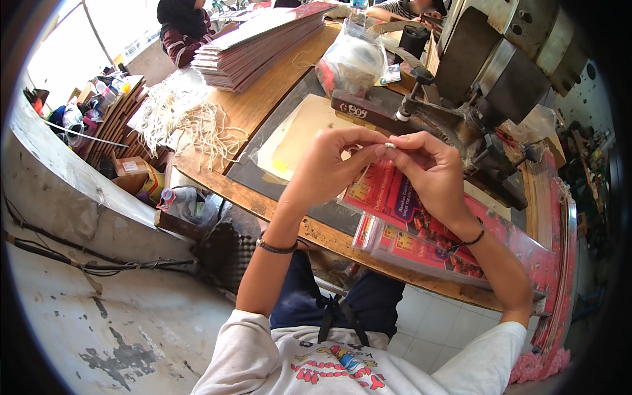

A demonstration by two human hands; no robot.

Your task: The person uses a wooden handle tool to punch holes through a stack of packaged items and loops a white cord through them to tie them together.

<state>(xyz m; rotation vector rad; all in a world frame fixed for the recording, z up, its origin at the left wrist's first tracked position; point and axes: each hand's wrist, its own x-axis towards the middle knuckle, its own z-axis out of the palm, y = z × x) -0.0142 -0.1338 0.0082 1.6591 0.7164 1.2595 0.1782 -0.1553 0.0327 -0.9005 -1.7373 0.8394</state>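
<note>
My left hand (pixel 327 166) and my right hand (pixel 431 172) meet above the table, thumbs and fingertips pinched together. Between them is a small whitish piece (pixel 390 145), like the end or knot of a cord; most of it is hidden by the fingers. Below my hands lies a red printed sheet (pixel 376 189) with pictures and lettering. More red printed sheets (pixel 421 245) are stacked at the table's front edge, under my right forearm. A pale board (pixel 289 141) lies flat behind my left hand.
A heap of white cords (pixel 187 118) spreads over the wooden table (pixel 284 72) at left. Behind it rises a tall stack of boards (pixel 257 49). A heavy metal machine (pixel 487 79) stands at right, a plastic bag (pixel 352 62) beside it. Two people are across the table.
</note>
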